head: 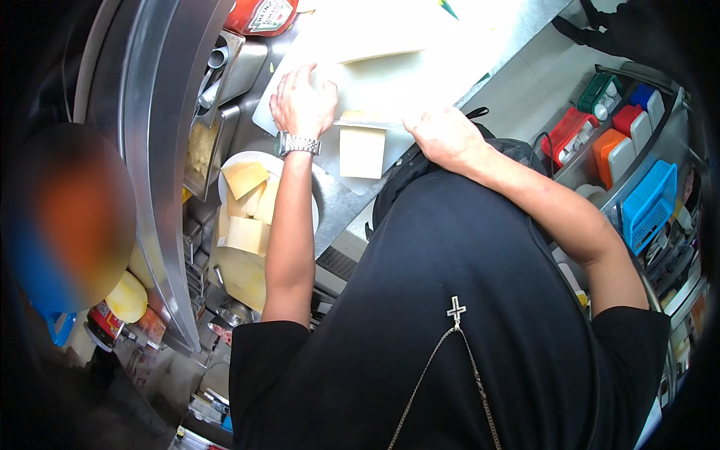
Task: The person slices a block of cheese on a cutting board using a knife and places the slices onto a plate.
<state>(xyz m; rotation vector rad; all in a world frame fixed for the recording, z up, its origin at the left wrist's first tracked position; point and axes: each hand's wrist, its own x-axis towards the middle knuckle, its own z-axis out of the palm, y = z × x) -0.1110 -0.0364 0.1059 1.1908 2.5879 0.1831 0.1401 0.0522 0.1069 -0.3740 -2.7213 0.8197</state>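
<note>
A pale yellow block of what looks like cheese [361,154] lies on a white cutting board [360,84]. Across its far part runs a knife blade [368,122]. My right hand [444,135] grips the knife at the blade's right end, and the handle is hidden in it. My left hand [304,101], below a metal wristwatch, rests on the board left of the block with thumb and fingers apart. It appears to hold nothing. Beside my left forearm a white plate [315,199] bears several cut pale yellow pieces [247,235].
Left of the board stand a ketchup bottle [261,16], a metal container with utensils [247,62] and a metal pan of pale shredded food [202,149]. A steel ledge [163,140] curves along the left. A blue plastic basket [649,205] and coloured containers [610,154] are at right.
</note>
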